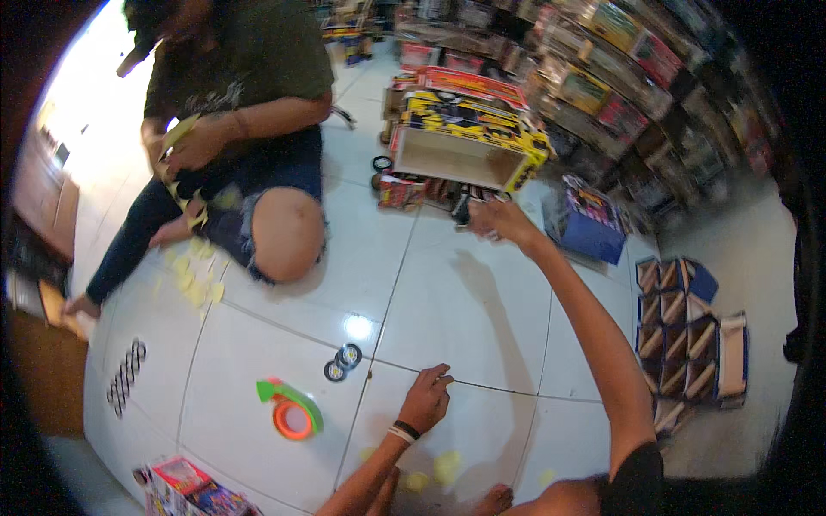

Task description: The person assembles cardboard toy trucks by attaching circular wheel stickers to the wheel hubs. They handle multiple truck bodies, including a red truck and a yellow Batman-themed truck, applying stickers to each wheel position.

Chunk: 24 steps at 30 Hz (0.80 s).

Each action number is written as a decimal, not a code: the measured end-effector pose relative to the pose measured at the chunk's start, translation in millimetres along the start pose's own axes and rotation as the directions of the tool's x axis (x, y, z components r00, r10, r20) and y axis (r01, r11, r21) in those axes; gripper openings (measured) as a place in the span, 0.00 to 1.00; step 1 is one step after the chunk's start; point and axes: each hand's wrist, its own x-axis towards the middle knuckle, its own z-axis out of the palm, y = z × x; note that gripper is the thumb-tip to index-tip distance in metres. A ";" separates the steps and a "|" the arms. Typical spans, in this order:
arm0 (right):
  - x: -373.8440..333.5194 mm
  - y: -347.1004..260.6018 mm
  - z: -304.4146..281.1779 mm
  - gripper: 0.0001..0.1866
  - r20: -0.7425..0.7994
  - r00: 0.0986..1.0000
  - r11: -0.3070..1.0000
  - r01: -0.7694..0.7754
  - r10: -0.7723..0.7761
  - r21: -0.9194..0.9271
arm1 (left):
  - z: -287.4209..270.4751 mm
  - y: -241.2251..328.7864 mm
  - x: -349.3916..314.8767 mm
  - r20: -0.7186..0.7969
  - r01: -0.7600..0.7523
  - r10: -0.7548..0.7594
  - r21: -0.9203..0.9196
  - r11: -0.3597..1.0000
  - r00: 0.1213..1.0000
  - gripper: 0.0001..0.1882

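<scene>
My right hand (pixel 499 221) is stretched forward to the near side of a yellow and red toy truck body (pixel 469 120) with an open wooden box. Its blurred fingers are closed at a small dark piece (pixel 462 211), whose kind I cannot make out. Low over the tiles, my left hand (pixel 426 400) has loosely bent fingers, apart, with nothing seen in them. To its left are two small toy wheels (pixel 348 355) and a green and orange tape dispenser (pixel 297 417). Small printed toy parts (pixel 402 193) lie beside the truck.
Another person (pixel 232 112) sits at the left, handling yellow strips; yellow scraps (pixel 194 275) litter the floor. A row of black wheels (pixel 126 378) lies far left. Blue-sided wooden boxes (pixel 680 344) and a blue box (pixel 587 222) stand right. Wrapped goods (pixel 602 77) are stacked behind.
</scene>
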 end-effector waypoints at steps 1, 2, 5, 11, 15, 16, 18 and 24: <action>-23.4 12.0 8.6 0.20 0.069 0.997 0.981 0.031 -0.018 -0.194 | 0.6 -0.8 0.4 -0.019 0.008 -0.008 -0.003 1.000 1.000 0.16; -49.3 25.0 21.8 0.20 0.119 0.992 0.810 0.112 -0.052 -0.576 | 1.5 -1.3 0.8 -0.035 -0.025 0.024 -0.024 0.999 0.999 0.15; -146.9 61.8 56.9 0.27 0.368 0.913 0.437 0.263 0.175 -0.860 | -7.5 2.7 -5.0 0.025 -0.015 0.016 -0.064 0.998 1.000 0.14; -279.8 133.2 160.1 0.36 -0.035 0.999 0.501 -0.024 -0.012 -0.865 | -62.5 65.9 -54.8 0.092 0.139 -0.140 0.016 0.990 0.986 0.12; -299.6 171.0 192.0 0.32 -0.362 0.897 0.565 -0.165 -0.255 -0.808 | -113.3 112.6 -108.6 -0.055 0.071 -0.065 0.123 0.990 0.996 0.11; -300.7 176.6 199.5 0.31 -0.429 0.857 0.592 -0.194 -0.286 -0.782 | -132.0 119.2 -121.7 -0.046 0.099 -0.092 0.174 0.980 0.995 0.12; -304.0 185.3 211.4 0.29 -0.515 0.802 0.636 -0.232 -0.304 -0.736 | -170.5 130.8 -146.9 -0.058 0.165 -0.154 0.350 0.922 0.986 0.15; -313.8 188.5 228.9 0.28 -0.591 0.750 0.689 -0.260 -0.297 -0.676 | -296.9 160.5 -263.1 -0.374 0.554 -0.449 0.737 0.388 0.811 0.48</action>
